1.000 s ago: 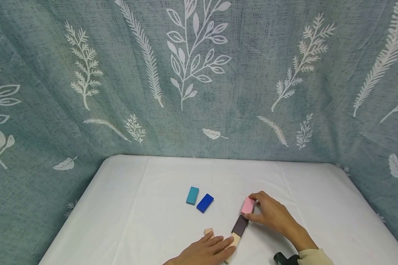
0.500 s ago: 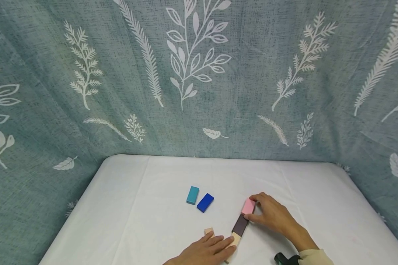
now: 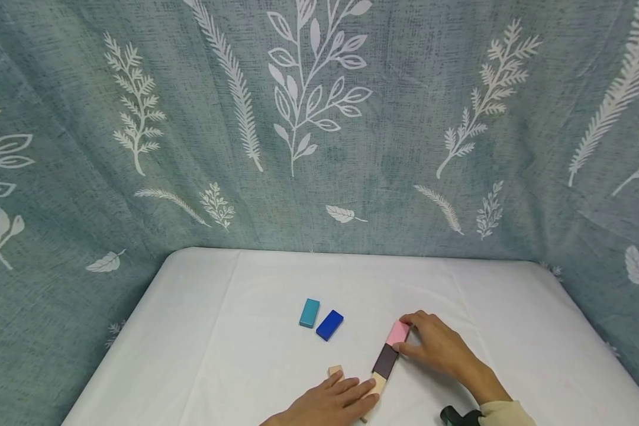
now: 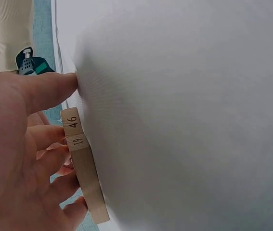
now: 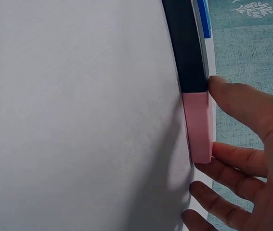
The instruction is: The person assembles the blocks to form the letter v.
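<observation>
Pink block (image 3: 397, 333) sits in the right hand's (image 3: 439, 346) grip while the left hand (image 3: 334, 407), fingers extended, touches wooden blocks (image 4: 89, 180).

The curtain (image 3: 389, 148) at the far side is muted blue-green, printed with white leaves and feathery sprigs. The tablecloth (image 3: 261, 307) is plain white. Left of centre, one block is solid: the teal block (image 3: 309, 313); beside it, the deep blue block (image 3: 329, 325). Toward the right come the pink block (image 3: 398, 332), the dark brown block (image 3: 386, 361) and, nearer, pale wooden blocks (image 3: 377, 383) marked with dark numerals. The near-right sleeve (image 3: 506, 413) is cream.
</observation>
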